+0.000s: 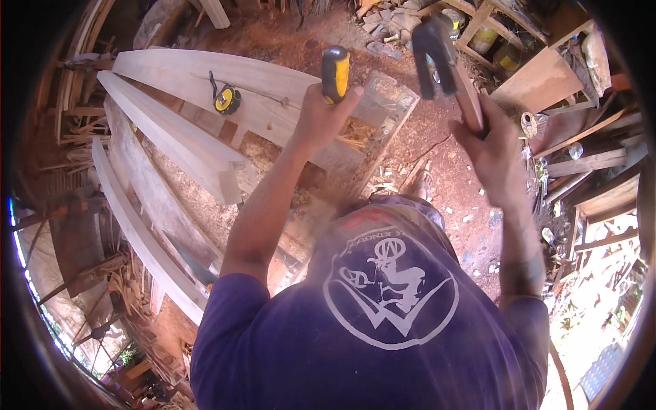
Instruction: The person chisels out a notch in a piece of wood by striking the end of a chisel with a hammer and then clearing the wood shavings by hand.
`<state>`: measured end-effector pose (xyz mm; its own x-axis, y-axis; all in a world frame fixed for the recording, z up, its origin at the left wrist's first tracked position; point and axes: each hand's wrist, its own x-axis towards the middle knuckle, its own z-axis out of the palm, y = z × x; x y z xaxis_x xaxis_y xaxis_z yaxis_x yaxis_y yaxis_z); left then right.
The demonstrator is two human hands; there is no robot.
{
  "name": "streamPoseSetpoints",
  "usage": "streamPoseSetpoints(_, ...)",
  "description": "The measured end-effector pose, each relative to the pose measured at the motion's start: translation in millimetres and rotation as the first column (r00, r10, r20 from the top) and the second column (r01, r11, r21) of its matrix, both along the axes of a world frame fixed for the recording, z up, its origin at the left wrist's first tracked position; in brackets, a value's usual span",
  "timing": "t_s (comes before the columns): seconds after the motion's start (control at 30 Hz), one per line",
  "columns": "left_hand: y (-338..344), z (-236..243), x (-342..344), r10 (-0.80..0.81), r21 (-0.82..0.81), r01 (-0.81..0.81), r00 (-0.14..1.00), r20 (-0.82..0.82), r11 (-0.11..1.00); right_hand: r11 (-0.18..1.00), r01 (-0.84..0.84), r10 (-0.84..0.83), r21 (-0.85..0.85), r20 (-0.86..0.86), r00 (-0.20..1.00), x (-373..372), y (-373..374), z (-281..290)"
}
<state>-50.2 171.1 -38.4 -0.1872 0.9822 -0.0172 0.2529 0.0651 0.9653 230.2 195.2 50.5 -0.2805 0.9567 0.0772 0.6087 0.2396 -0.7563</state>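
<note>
Shirt print: pale ringed emblem [391, 295] on the purple shirt [273, 348], a figure inside over angular strokes, arched lettering along the top.
Left grip [321, 117]: clenched round a yellow-and-black tool handle [335, 74], whose rounded end rises above the fist; the tool's other end is hidden.
Right grip [492, 150]: wrapped round the wooden shaft of a hammer [467, 96], right of the tool handle and well apart, its dark head blurred.
Tape measure [227, 100]: yellow and black, on a pale board [184, 70], left of the left grip.

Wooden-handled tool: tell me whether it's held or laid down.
Held: the right hand is wrapped around the wooden handle, its dark head beyond the fingers.
</note>
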Motion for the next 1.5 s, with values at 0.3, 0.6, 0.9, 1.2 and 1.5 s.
streamPoseSetpoints(0.3,4.1,-5.6,2.8,0.058,0.039,-0.056,0.998,-0.028,0.998,0.864,-0.209,0.217,0.457,0.036,0.976,-20.8,40.3,50.0)
streamPoseSetpoints(0.6,1.3,-11.5,-0.4,0.063,0.041,-0.065,0.997,0.041,0.997,0.818,-0.145,0.172,0.557,0.004,0.985,-9.6,58.4,122.0)
streamPoseSetpoints(0.9,0.1,-30.6,-6.3,-0.028,0.064,0.028,1.0,-0.004,0.998,0.832,-0.363,0.207,0.419,0.374,0.904,-30.4,43.1,26.1)
streamPoseSetpoints(1.2,-6.0,10.4,-21.1,0.02,0.109,-0.089,0.856,0.516,0.99,0.991,-0.122,0.102,-0.055,-0.281,0.954,12.1,53.7,61.6)
streamPoseSetpoints(1.5,0.4,-2.8,-1.2,0.022,-0.008,-0.021,0.989,0.149,1.0,0.981,-0.168,0.157,-0.092,-0.123,0.98,15.3,70.5,-6.1)
